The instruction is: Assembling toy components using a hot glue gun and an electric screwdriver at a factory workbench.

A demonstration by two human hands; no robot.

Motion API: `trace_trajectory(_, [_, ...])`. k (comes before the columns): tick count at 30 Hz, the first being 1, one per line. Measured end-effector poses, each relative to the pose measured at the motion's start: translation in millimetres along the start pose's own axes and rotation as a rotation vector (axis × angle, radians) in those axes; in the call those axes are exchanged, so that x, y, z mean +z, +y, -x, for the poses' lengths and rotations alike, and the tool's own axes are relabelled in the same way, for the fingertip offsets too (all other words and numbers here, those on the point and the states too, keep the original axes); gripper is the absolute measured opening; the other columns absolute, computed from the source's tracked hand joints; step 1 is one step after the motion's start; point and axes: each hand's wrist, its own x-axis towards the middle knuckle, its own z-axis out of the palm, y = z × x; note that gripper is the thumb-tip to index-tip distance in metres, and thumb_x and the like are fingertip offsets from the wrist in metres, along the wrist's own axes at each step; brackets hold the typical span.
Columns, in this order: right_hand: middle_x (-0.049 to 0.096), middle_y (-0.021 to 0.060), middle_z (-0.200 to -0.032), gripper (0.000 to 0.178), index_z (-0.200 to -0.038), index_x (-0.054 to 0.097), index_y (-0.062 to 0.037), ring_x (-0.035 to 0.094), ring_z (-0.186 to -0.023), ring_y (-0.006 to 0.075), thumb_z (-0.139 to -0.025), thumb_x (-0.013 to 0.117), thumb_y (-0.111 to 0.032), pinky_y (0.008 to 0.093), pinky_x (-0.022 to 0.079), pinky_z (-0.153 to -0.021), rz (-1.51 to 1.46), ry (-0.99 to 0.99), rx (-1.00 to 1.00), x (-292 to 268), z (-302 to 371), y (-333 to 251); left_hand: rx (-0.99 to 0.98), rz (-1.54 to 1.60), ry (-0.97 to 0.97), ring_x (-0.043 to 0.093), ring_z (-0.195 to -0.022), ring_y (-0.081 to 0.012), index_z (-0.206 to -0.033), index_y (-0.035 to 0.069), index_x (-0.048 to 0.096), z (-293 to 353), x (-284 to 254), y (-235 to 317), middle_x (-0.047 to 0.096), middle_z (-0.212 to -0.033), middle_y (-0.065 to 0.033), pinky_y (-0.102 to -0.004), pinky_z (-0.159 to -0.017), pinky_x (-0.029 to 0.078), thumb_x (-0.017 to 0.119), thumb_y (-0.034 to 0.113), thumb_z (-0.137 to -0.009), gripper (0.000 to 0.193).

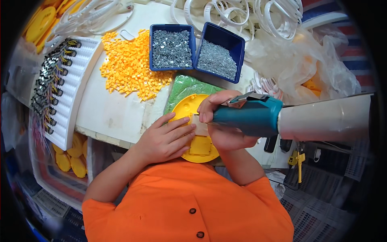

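Observation:
My left hand (pixel 166 139) lies flat with fingers spread on a round yellow plastic housing (pixel 192 105), pressing it against a green cutting mat (pixel 183 86). My right hand (pixel 221 121) grips a teal powered screwdriver (pixel 250 115) with a white taped body that stretches off to the right. Its tip sits over the yellow housing, just beside my left fingertips. The housing's lower tab (pixel 200 150) shows under my hands.
Two blue bins of small silver screws (pixel 172 48) (pixel 217 58) stand behind the mat. A heap of small orange-yellow plastic pieces (pixel 127 66) lies left of them. A white rack of wired black components (pixel 60 84) is far left. Clear plastic bags (pixel 306 64) and white coils (pixel 242 14) sit behind.

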Motion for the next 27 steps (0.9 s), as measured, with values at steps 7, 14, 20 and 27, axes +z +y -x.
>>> trace_trajectory(7, [0.064, 0.0183, -0.084, 0.08, -0.119, 0.058, 0.0059, 0.061, -0.077, 0.0287, -0.091, 0.044, -0.068, 0.0401, 0.049, -0.077, -0.036, 0.002, 0.159, 0.7, 1.5, -2.2, -0.001, -0.001, 0.025, 0.061, -0.128, -0.0208, -0.113, 0.015, 0.074, 0.8, 1.1, -0.8, 0.066, -0.134, -0.0039, -0.0451, -0.112, 0.039, 0.074, 0.027, -0.087, 0.029])
trace_trajectory(14, [0.061, 0.013, -0.08, 0.083, -0.128, 0.057, 0.0002, 0.058, -0.076, 0.0243, -0.092, 0.039, -0.073, 0.042, 0.044, -0.078, -0.069, -0.077, -0.064, 12.5, 12.3, -32.4, -0.022, 0.038, 0.079, 0.068, -0.114, -0.0197, -0.113, 0.009, 0.073, 3.2, 1.4, -2.3, 0.07, -0.123, -0.0058, -0.0434, -0.108, 0.046, 0.074, 0.025, -0.085, 0.033])
trace_trajectory(20, [0.063, 0.0121, -0.081, 0.076, -0.125, 0.061, -0.0041, 0.059, -0.075, 0.0246, -0.093, 0.044, -0.071, 0.0411, 0.045, -0.08, -0.043, -0.033, 0.142, 17.2, 33.3, -29.2, -0.003, 0.043, 0.11, 0.069, -0.106, -0.0189, -0.11, 0.005, 0.072, 0.3, -1.1, -1.5, 0.07, -0.116, -0.0068, -0.0428, -0.106, 0.048, 0.076, 0.023, -0.083, 0.032])
trace_trajectory(27, [0.064, 0.0101, -0.081, 0.081, -0.117, 0.065, -0.0043, 0.06, -0.074, 0.0227, -0.085, 0.054, -0.078, 0.0377, 0.047, -0.076, 0.189, -0.159, 0.035, 11.6, 38.0, -17.9, 0.018, 0.04, 0.132, 0.069, -0.102, -0.0174, -0.107, 0.007, 0.074, -0.5, 2.8, -0.8, 0.07, -0.112, -0.005, -0.0427, -0.106, 0.048, 0.076, 0.024, -0.082, 0.03])
